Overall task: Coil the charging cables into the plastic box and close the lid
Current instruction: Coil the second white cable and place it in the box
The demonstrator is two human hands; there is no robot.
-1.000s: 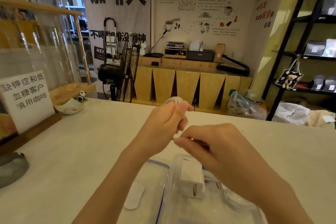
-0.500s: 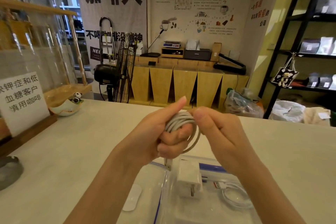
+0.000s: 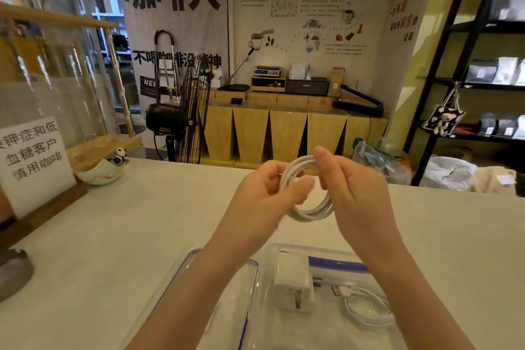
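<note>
A white charging cable [image 3: 308, 212] is wound into a small coil and held in the air above the counter. My left hand [image 3: 264, 193] pinches the coil's left side; my right hand [image 3: 352, 187] grips its right side, thumb on top. Below them a clear plastic box [image 3: 265, 307] stands open near the counter's front edge. Inside it lie a white charger plug [image 3: 294, 283] and a second coiled white cable [image 3: 366, 307] with an orange-tipped connector. The clear lid with a blue seal [image 3: 181, 273] lies flat to the left of the box, under my left forearm.
A white sign [image 3: 34, 159] on a wooden base and a small bowl with a panda figure [image 3: 105, 167] stand at the counter's left. A grey ashtray [image 3: 11, 273] sits at the left edge. Beyond the counter are a fan [image 3: 181, 113], wooden cabinets and black shelves.
My hands have drawn slightly apart and the coil now shows as an open loop between them. The cable was still being wound a second ago.
</note>
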